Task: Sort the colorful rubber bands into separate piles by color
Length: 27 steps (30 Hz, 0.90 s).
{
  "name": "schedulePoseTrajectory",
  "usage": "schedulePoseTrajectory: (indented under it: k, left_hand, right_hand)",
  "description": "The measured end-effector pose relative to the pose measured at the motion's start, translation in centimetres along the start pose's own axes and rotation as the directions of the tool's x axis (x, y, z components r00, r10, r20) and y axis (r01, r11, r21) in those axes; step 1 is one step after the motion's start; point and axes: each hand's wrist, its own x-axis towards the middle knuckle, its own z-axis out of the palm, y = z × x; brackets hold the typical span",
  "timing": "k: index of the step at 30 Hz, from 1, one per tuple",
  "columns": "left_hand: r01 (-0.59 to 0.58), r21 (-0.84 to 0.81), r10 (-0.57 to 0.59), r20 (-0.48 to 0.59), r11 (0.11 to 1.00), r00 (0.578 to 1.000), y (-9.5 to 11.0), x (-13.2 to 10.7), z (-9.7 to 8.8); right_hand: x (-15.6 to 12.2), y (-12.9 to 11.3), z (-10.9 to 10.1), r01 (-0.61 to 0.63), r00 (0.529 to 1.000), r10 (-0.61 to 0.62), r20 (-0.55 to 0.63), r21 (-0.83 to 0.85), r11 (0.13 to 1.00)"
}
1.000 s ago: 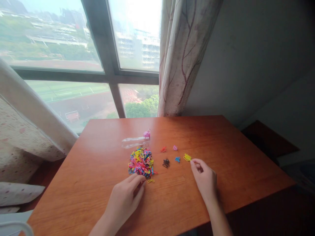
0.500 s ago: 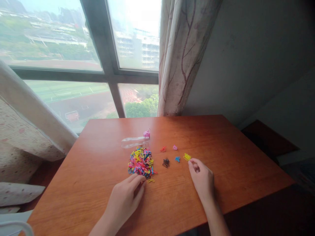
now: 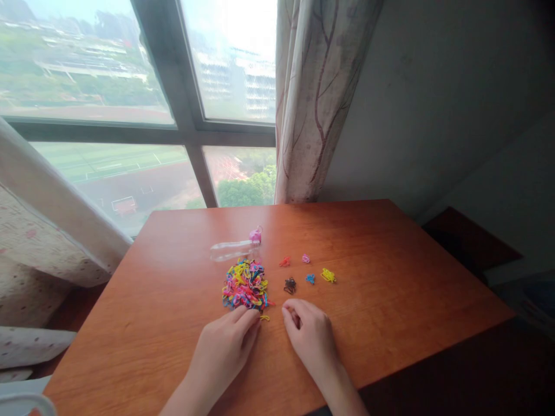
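Observation:
A heap of small rubber bands in many colours (image 3: 245, 284) lies mid-table on the wooden table (image 3: 390, 271). My left hand (image 3: 225, 352) rests flat, fingers stretched to the heap's near edge, beside a loose yellow band (image 3: 265, 318). My right hand (image 3: 310, 338) sits just right of that band, its fingers curled in a pinch; I cannot see anything in them. Beyond it lie small one-colour groups: orange (image 3: 284, 262), pink (image 3: 306, 258), brown (image 3: 289, 285), blue (image 3: 310, 278) and yellow (image 3: 328, 275).
A clear plastic bag with a pink clip (image 3: 234, 249) lies behind the heap. A window (image 3: 130, 86) and patterned curtains (image 3: 316, 98) stand behind the table. A dark low shelf (image 3: 468, 242) sits to the right, and cushions (image 3: 30, 254) to the left.
My right hand has left the yellow group and moved left and nearer, to just beside the loose yellow band. My left hand has stayed in place. The view has shifted slightly.

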Motion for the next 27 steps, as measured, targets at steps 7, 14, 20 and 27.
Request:
schedulePoseTrajectory:
  k: [7,14,20,27]
  left_hand:
    - [0.003,0.025,-0.004,0.03,1.0,1.0,-0.06,0.06,0.0]
    - [0.071,0.019,-0.071,0.009,0.997,0.997,-0.23,-0.01,-0.51]
    - [0.064,0.111,-0.068,0.028,0.992,0.997,-0.09,0.55,-0.51]
    - [0.045,0.133,-0.048,0.015,0.99,0.999,-0.2,0.55,-0.38]
  right_hand:
    - [0.0,-0.12,-0.07,0.024,1.0,-0.024,0.004,-0.02,1.0]
    - [-0.03,-0.05,0.02,0.035,0.999,-0.034,0.01,-0.034,0.999]
    - [-0.01,-0.15,-0.07,0.037,0.999,-0.037,0.012,-0.038,0.999]
    - [0.05,-0.19,-0.08,0.022,0.999,-0.021,0.029,-0.019,1.0]
